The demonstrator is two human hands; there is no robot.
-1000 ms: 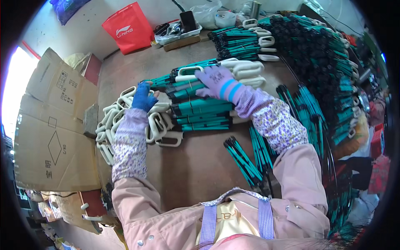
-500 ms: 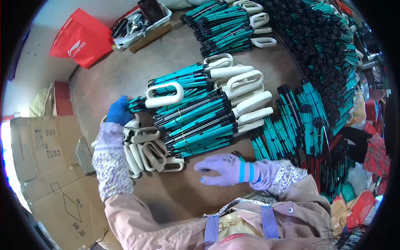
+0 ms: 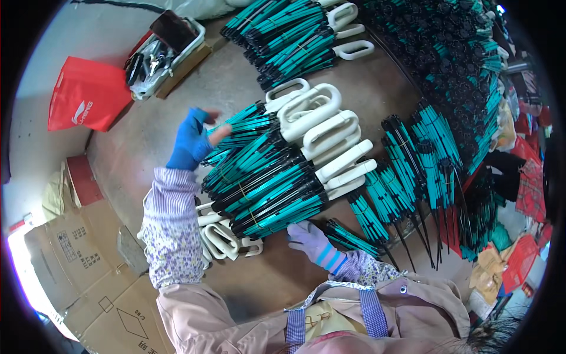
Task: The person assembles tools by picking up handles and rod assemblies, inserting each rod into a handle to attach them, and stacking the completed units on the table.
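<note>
My left hand [image 3: 191, 141], in a blue glove, rests against the far end of a stack of teal-and-black umbrella frame bundles [image 3: 265, 177] with white loop handles [image 3: 318, 121]. Its fingers are spread along the bundle tips. My right hand [image 3: 309, 239], in a purple glove, presses flat against the near side of the same stack, just beside a small loose bundle [image 3: 354, 239]. Neither hand closes around anything. Several loose white handles [image 3: 221, 236] lie under my left forearm.
More bundles lie at the top [image 3: 295, 35] and fan out on the right [image 3: 413, 159]; a large heap [image 3: 454, 53] fills the upper right. A red bag [image 3: 85, 97], a tray of tools [image 3: 162, 50] and cardboard boxes [image 3: 76, 265] sit on the left.
The view has drawn closer to the stack. My left hand has moved up to the stack's far end, and my right hand has come in against its near side.
</note>
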